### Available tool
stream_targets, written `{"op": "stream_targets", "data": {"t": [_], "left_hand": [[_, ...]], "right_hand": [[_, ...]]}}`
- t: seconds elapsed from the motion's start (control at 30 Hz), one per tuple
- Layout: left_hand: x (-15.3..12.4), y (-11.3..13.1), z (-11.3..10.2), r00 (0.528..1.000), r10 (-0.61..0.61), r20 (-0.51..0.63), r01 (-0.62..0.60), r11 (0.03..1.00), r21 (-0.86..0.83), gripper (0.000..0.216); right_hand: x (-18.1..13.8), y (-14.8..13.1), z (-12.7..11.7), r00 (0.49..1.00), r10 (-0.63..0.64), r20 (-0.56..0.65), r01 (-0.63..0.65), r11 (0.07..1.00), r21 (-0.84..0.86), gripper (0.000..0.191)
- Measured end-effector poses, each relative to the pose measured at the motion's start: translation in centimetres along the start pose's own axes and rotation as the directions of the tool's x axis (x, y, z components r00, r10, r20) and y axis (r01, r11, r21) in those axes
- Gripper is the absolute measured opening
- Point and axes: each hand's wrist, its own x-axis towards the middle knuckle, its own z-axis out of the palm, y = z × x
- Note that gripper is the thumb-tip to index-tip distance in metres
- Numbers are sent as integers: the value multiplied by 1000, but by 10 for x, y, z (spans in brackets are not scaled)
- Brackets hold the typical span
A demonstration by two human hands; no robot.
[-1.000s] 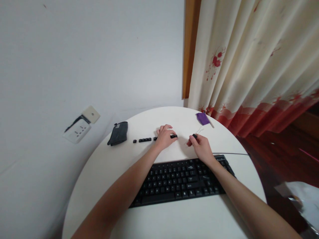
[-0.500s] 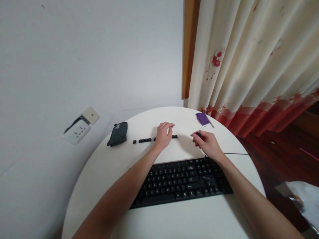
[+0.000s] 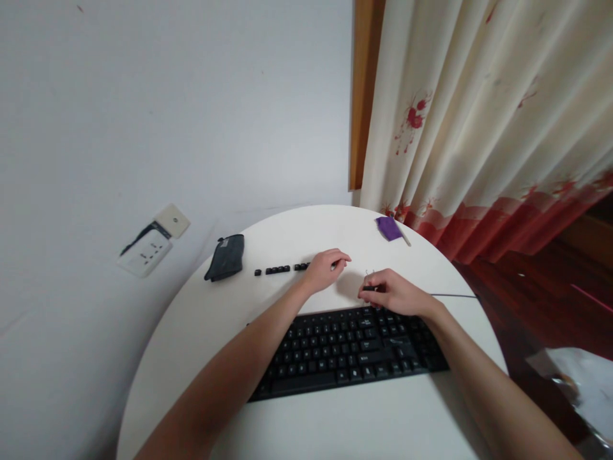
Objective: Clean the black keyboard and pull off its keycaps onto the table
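A black keyboard point(image 3: 349, 348) lies on a round white table point(image 3: 268, 421). Behind it runs a row of loose black keycaps point(image 3: 280, 269). My left hand point(image 3: 324, 271) rests on the table at the right end of that row, fingers loosely curled and pointing right, hiding the last keycaps. My right hand point(image 3: 393, 292) is closed over the keyboard's top edge and grips a small wire tool with a dark handle, likely a keycap puller point(image 3: 370, 285). The tool's wire tips show just above my fingers.
A dark grey pouch point(image 3: 226, 256) lies at the table's back left. A purple object point(image 3: 389, 228) with a white stick lies at the back right near the curtain point(image 3: 479, 128). The keyboard's cable point(image 3: 454, 295) runs off to the right. A wall socket point(image 3: 143, 246) is at the left.
My right hand has come back towards me, from beside the purple object down to the keyboard's top edge, with the tool in it. My left hand has shifted slightly right and stretched its fingers.
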Motion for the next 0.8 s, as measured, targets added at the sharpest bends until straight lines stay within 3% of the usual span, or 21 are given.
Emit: {"op": "stream_targets", "data": {"t": [0.17, 0.4, 0.7, 0.8], "left_hand": [[0, 0, 1, 1000, -9, 4, 9, 1000, 7, 22], [0, -1, 3, 1000, 0, 12, 0, 1000, 7, 22], [0, -2, 4, 1000, 1, 17, -1, 1000, -15, 22], [-1, -3, 4, 1000, 3, 13, -3, 1000, -16, 22]], "right_hand": [[-1, 0, -2, 995, -35, 97, 38, 999, -31, 33], [7, 15, 2, 999, 42, 10, -41, 992, -118, 39], [-2, 7, -6, 978, -20, 209, 45, 992, -115, 37], [-3, 4, -5, 981, -24, 194, 53, 988, -147, 36]]}}
